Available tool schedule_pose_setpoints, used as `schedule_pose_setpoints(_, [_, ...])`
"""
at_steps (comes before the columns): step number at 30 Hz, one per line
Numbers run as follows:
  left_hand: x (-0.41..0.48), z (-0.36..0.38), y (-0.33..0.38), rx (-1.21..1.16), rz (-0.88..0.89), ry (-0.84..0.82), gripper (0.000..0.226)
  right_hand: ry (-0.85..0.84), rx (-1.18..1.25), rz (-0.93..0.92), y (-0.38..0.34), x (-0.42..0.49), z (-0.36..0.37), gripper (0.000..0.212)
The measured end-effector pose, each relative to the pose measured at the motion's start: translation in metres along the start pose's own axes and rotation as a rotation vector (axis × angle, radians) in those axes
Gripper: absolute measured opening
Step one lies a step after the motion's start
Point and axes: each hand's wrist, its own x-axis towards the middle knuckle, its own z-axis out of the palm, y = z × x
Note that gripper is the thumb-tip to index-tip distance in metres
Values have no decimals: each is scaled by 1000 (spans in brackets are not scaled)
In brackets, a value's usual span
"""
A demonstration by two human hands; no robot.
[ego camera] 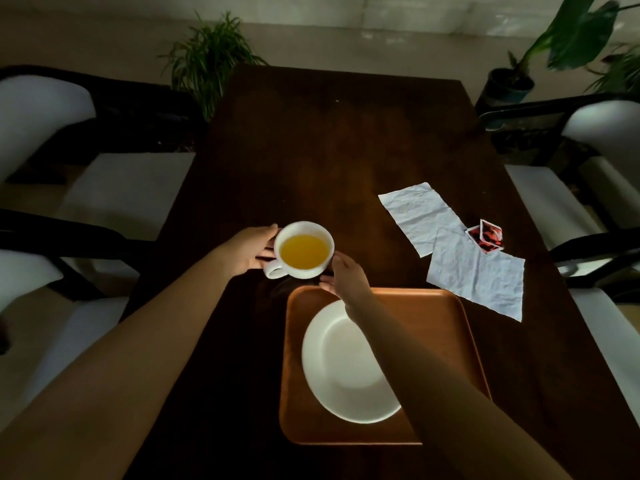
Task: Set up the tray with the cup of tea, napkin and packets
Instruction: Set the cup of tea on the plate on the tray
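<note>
A white cup (pixel 304 249) filled with yellow tea hovers just beyond the far edge of the orange tray (pixel 446 317). My left hand (pixel 251 251) grips its left side near the handle, and my right hand (pixel 344 278) cups its right side from below. A white saucer (pixel 341 368) lies on the tray, partly crossed by my right forearm. Two crumpled white napkins (pixel 419 216) (pixel 478 275) lie on the dark table to the right. Red and white packets (pixel 486 236) rest between them.
The dark wooden table (pixel 329 150) runs away from me. White-cushioned chairs with black frames stand on the left (pixel 114 192) and on the right (pixel 595 133). Potted plants (pixel 211 57) (pixel 568 36) stand past the table's far end.
</note>
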Motion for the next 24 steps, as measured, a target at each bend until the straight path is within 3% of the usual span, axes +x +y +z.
schedule_pose_setpoints(7, [12,-6,-7,-9,51,-138,21,1,155,31,-4,4,6,31])
schedule_pose_setpoints(15, [-5,1,-3,-102,43,-75,19,-45,294,88,-15,-7,-5,30])
schedule_pose_setpoints(18, [-17,5,-4,-160,42,-64,18,-26,354,129,-18,-15,-14,16])
schedule_pose_setpoints(24, [-59,33,-20,-224,59,-32,16,-167,236,58,-12,-42,-46,14])
